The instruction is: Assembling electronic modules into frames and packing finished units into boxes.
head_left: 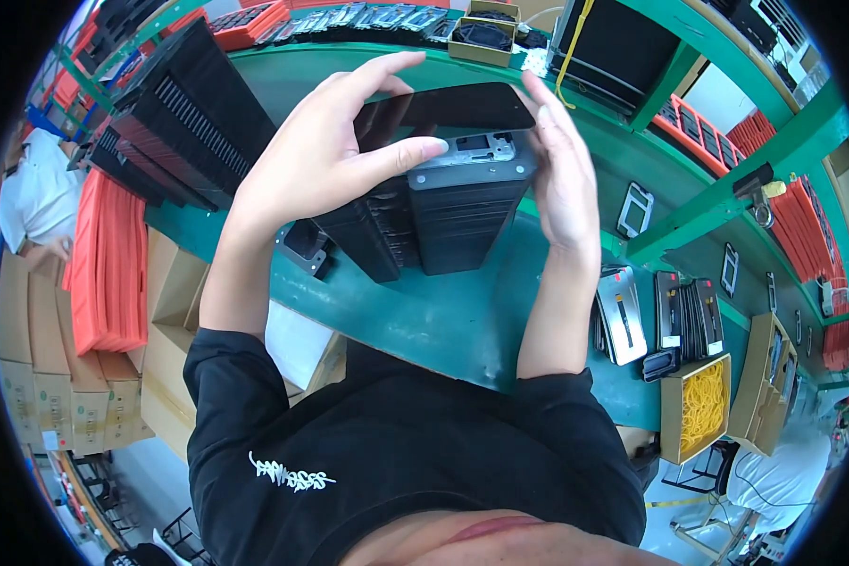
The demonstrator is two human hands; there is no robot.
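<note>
Holding glossy panel (462,107) in left grip (316,156), with right grip (566,174) uncurled alongside.
Tilted above black stack (467,222), apparently not yet laid flat.

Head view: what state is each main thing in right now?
Glossy black rectangular panel: tilted, between the hands.
Left hand: curved around the panel's left end.
Right hand: fingers extended by its right end; contact unclear.
Silver metal frame: lying atop the tall black stack.
Small brown cardboard box: open, filled with yellow bands.
Orange-red flat trays: stacked, left side.
</note>
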